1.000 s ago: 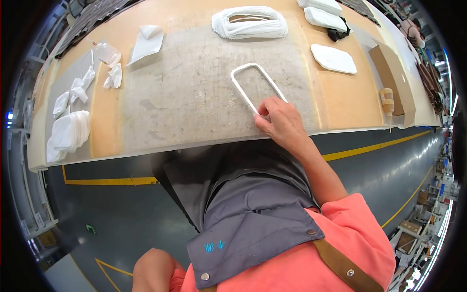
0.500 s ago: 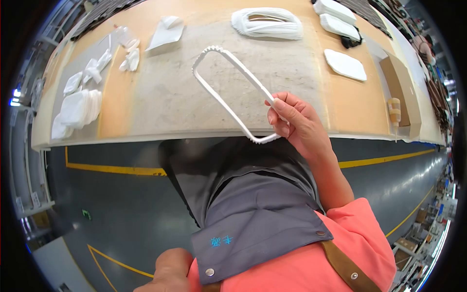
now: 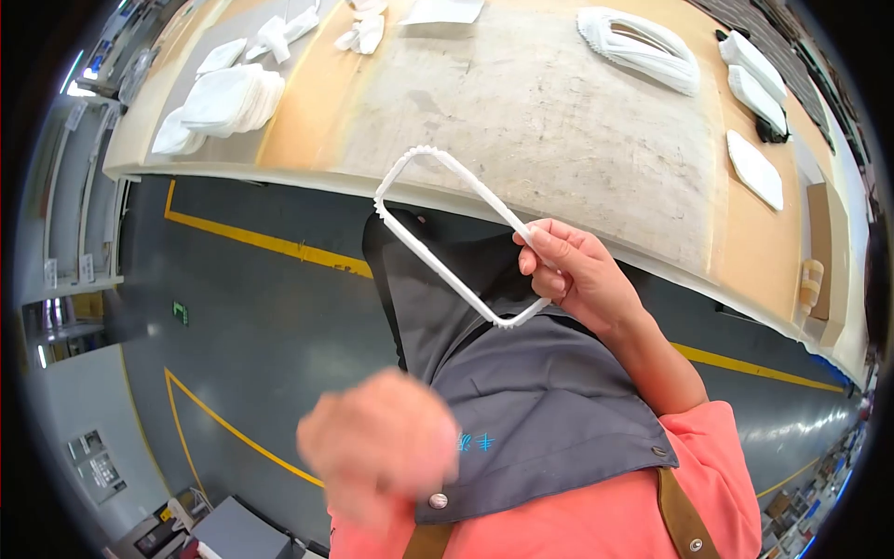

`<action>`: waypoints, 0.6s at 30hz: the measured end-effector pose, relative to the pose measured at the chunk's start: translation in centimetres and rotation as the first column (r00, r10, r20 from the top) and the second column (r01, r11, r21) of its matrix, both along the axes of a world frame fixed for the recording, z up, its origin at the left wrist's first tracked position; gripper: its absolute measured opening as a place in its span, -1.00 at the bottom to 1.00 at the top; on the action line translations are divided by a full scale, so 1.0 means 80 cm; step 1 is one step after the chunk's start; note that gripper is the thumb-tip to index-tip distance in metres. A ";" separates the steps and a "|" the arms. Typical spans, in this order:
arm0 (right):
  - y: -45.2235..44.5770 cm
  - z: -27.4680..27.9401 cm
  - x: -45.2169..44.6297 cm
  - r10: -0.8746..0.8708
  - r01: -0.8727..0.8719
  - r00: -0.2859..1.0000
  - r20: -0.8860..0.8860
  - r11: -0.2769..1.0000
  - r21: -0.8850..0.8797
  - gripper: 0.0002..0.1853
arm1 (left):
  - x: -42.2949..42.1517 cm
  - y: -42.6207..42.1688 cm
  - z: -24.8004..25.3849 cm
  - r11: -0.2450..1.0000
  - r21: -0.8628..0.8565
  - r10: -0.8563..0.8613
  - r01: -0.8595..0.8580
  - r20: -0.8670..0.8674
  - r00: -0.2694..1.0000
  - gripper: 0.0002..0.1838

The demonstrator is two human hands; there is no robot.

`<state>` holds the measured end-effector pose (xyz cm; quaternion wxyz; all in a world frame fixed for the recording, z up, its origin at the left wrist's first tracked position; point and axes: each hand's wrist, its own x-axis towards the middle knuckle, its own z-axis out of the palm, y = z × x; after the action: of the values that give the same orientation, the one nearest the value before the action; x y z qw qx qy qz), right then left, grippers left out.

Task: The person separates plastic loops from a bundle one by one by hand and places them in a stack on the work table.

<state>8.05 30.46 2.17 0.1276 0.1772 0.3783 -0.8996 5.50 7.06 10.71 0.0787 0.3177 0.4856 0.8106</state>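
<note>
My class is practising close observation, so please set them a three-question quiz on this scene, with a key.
1. Multiple choice: what does the person's right grip hold?
A) a stack of white pads
B) a white rectangular loop with ridged corners
C) a bottle
2. True or false: the held loop lies flat on the worktable.
3. Short answer: why can you not tell whether the left grip is open or shut?

Key:
1. B
2. False: it is held up, partly overlapping the apron in the view.
3. It is too blurred.
</note>
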 end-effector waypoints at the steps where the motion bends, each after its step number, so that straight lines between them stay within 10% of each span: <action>1: -0.008 0.003 0.001 0.004 -0.002 1.000 -0.015 0.996 0.085 -0.78 | 0.003 0.000 -0.010 0.951 -0.262 0.186 -0.162 0.070 0.980 -0.87; 2: -0.016 0.007 0.002 0.010 -0.005 0.999 -0.030 0.986 0.166 -0.78 | -0.009 -0.005 -0.009 0.841 -0.537 0.213 -0.059 0.229 0.950 -0.84; 5: -0.040 0.012 0.003 0.071 -0.031 0.992 -0.104 0.939 0.343 -0.83 | -0.020 0.014 -0.072 0.926 -0.378 0.261 -0.018 0.604 0.753 -0.58; 13: -0.060 -0.004 0.011 0.326 -0.142 0.941 -0.088 0.618 0.773 -0.83 | -0.025 0.018 -0.124 0.949 -0.308 0.256 -0.062 0.644 0.721 -0.79; 18: -0.063 -0.016 0.007 0.267 -0.191 0.961 -0.070 0.825 0.532 -0.74 | -0.024 0.011 -0.132 0.950 -0.311 0.229 0.011 0.722 0.654 -0.70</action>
<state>8.65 25.45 0.87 0.1550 0.0941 0.6339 -0.7518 3.58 7.97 0.16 0.2675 -0.0895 0.5405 0.7926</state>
